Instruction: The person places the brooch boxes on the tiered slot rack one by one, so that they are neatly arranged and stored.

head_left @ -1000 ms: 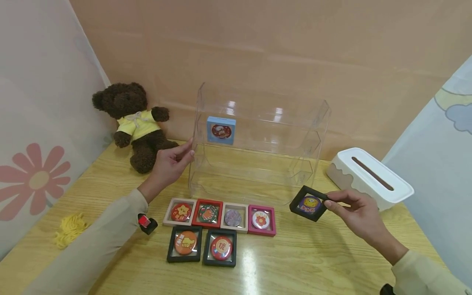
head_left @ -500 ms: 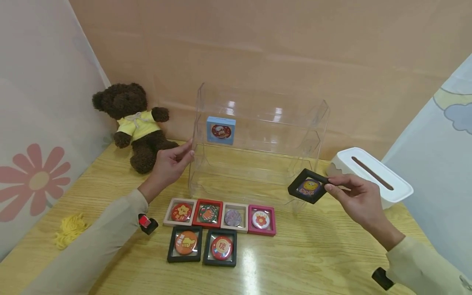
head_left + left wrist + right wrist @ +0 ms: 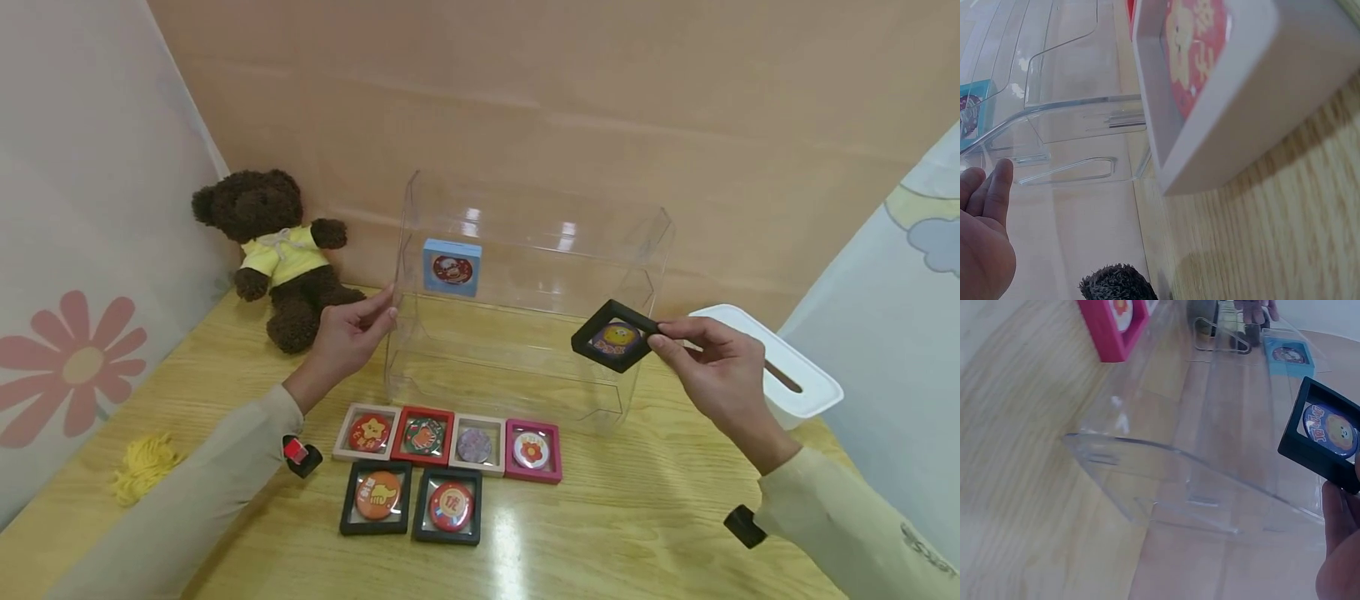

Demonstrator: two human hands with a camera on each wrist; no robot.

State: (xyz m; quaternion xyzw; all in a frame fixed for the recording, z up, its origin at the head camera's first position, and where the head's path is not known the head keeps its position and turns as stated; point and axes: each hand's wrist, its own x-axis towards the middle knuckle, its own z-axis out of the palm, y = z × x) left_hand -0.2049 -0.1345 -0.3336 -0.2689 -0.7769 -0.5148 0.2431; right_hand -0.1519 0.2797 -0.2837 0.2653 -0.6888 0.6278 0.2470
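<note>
My left hand point(image 3: 347, 335) touches the left side of a clear tiered display rack point(image 3: 517, 327), its fingers fairly straight. In the left wrist view these fingers point(image 3: 999, 192) lie along the rack's side panel. My right hand point(image 3: 723, 375) pinches a black square display frame point(image 3: 636, 363) by its right corner, thumb in front. A purple and yellow badge point(image 3: 1335, 433) shows inside that frame. It is tilted like a diamond, before the rack's right part. A blue framed badge point(image 3: 452, 267) stands at the left of an upper tier.
In front of the rack lie several framed badges, among them a pink-framed one point(image 3: 533, 450) and a black-framed one point(image 3: 448, 506). A brown teddy bear point(image 3: 281, 258) sits left, yellow yarn point(image 3: 145, 467) nearer. Behind my right hand stands a white tissue box point(image 3: 813, 383).
My right hand has moved up and to the left with the black display frame, nearer the rack. My left hand has stayed at the rack's left side.
</note>
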